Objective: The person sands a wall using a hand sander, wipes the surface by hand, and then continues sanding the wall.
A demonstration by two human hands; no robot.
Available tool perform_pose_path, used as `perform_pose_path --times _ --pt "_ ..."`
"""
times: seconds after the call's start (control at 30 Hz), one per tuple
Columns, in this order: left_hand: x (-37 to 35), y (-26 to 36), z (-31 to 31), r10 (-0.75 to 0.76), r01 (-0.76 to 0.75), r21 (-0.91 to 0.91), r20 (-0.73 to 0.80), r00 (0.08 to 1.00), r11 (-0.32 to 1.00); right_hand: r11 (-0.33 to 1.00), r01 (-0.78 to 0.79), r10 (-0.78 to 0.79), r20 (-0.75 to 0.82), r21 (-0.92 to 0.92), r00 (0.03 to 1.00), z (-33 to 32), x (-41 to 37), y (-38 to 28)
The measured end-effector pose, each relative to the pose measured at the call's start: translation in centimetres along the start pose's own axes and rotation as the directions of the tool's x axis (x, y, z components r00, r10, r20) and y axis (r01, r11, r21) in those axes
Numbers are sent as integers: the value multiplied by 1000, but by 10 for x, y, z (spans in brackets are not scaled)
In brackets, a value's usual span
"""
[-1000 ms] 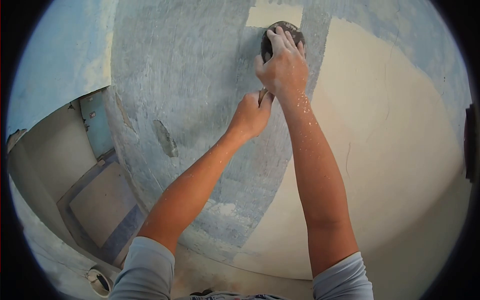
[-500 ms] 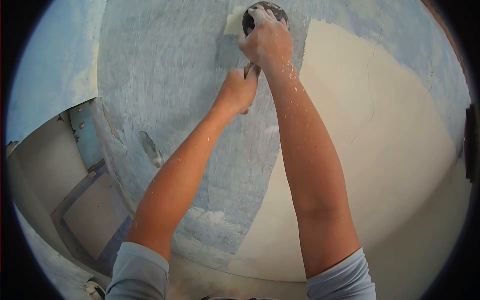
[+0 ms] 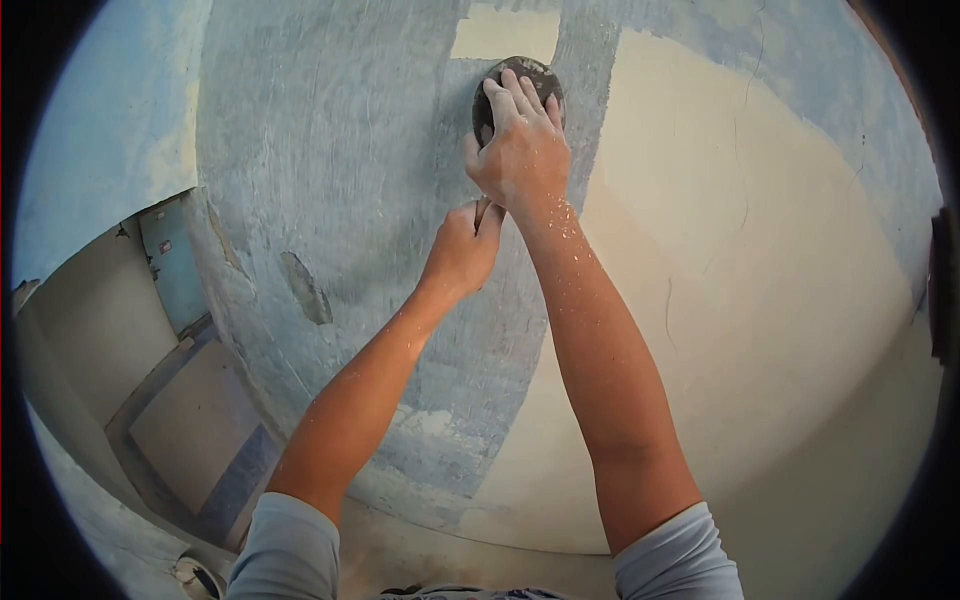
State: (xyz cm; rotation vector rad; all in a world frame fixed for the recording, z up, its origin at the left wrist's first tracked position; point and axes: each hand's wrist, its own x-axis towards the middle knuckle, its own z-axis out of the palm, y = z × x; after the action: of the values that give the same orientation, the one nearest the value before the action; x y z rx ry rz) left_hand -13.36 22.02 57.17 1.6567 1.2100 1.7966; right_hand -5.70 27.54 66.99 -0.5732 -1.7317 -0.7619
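Note:
A dark, round, disc-shaped tool [image 3: 540, 78] with pale smears lies against the grey-blue wall [image 3: 330, 130]. My right hand [image 3: 522, 150] rests on it, dusted white, with the fingers spread over its face and the thumb at its left edge. Just below, my left hand [image 3: 465, 245] is closed around what looks like the tool's handle, mostly hidden by the fingers. A cream patch [image 3: 505, 33] with a straight lower edge shows on the wall right above the disc. White specks dot my right forearm.
A broad cream-coated area [image 3: 740, 260] with thin cracks covers the wall to the right. Chipped plaster [image 3: 305, 288] marks the wall at left. Beyond the wall's left edge are an opening and a blue door [image 3: 172, 265]. A dark object [image 3: 942, 285] stands at the far right.
Both hands and the round tool have moved down the wall, toward me. More of the cream patch above the disc is now visible.

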Motion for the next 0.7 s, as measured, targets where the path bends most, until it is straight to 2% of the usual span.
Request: perform_pose_path --times 0.23,0.3,0.5,0.6,0.7 --pt "19 18 -4 62 -60 42 -36 997 997 1000 8 -8 -10 -26 1000 0 29 5" --pt "24 37 -6 -70 74 -73 47 996 995 999 31 -32 -38 -34 999 -1 43 10" --pt "53 75 -12 -90 94 -100 40 995 991 993 81 -87 -68 -84 994 -5 95 17" --pt "52 83 -16 -113 118 -110 54 992 987 989 71 -68 28 -127 997 -7 100 17" --pt "45 77 -11 -105 113 -140 63 993 984 991 43 -51 -58 -127 997 -4 91 19"
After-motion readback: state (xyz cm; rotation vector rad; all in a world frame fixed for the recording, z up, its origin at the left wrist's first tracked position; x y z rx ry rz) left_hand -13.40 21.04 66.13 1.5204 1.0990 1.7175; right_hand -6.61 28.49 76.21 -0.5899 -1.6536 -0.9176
